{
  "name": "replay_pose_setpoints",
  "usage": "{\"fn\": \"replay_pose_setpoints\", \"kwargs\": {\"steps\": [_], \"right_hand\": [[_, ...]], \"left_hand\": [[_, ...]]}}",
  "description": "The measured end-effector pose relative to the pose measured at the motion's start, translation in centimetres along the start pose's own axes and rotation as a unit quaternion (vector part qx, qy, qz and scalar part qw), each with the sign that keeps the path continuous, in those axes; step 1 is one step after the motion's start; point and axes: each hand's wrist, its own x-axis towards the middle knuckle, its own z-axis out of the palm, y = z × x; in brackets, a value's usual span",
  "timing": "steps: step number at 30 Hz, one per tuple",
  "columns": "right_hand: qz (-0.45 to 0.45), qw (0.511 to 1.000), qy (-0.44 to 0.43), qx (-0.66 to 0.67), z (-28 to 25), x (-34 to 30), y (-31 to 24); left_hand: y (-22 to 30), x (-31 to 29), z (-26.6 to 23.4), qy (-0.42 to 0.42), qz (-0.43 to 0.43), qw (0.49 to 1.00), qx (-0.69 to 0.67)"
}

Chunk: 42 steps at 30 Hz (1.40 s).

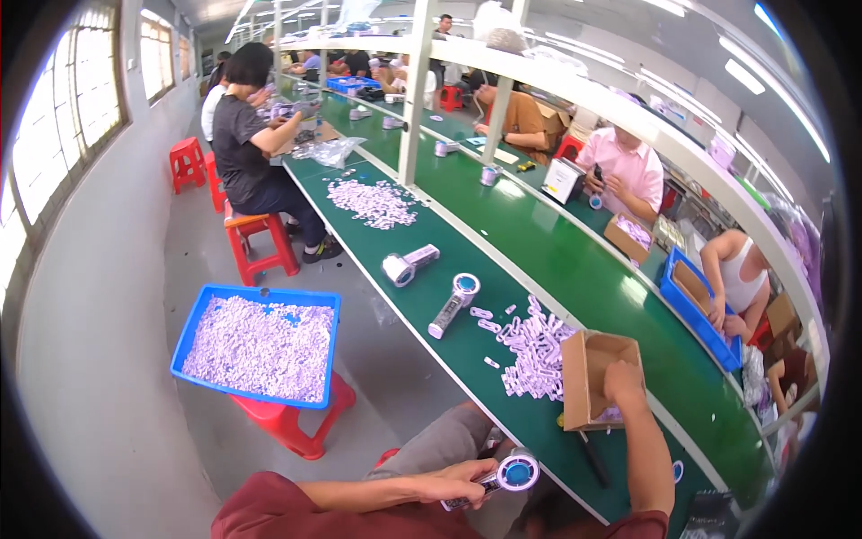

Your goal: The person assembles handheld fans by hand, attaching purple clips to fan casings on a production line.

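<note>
My left hand [458,483] is closed around the handle of a pale purple handheld fan [518,472], whose round head with a blue centre faces up. Over the table, my right hand [623,381] reaches down into an open cardboard box [576,382]; its fingertips are hidden inside. A few purple pieces show at the bottom of the box. Beside it on the left spreads a heap of small pale purple parts [536,355]. Farther up the table lie a second fan [454,305] with its handle's inside exposed and another fan-shaped piece [410,265].
A blue tray [337,346] full of small purple parts rests on a red stool [296,427] at my left. Another purple pile [373,204] lies farther along the green table [359,242]. A dark-handled tool [593,458] lies below the box. White posts [417,99] divide the table; co-workers sit around.
</note>
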Motion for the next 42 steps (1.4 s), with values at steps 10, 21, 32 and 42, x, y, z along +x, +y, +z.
{"fn": "replay_pose_setpoints", "kwargs": {"steps": [10, 21, 32, 42], "right_hand": [[0.024, 0.988, 0.151, 0.019, 2.9, 0.6, 1.9], [0.001, 0.981, 0.144, 0.132, 0.4, 0.0, 0.3], [-0.026, 0.805, 0.142, 0.575, -6.7, -9.4, -2.2], [-0.13, 0.692, -0.066, 0.707, -6.8, -17.6, -12.2]], "left_hand": [[0.4, 0.8, 1.3, 0.0, -0.022, 1.0, -0.019], [0.9, 0.0, 1.8, 0.061, -0.009, 0.998, 0.013], [0.9, -1.0, 1.0, 0.107, 0.006, 0.994, -0.03], [1.0, -0.7, 1.2, 0.265, 0.077, 0.961, 0.008]]}}
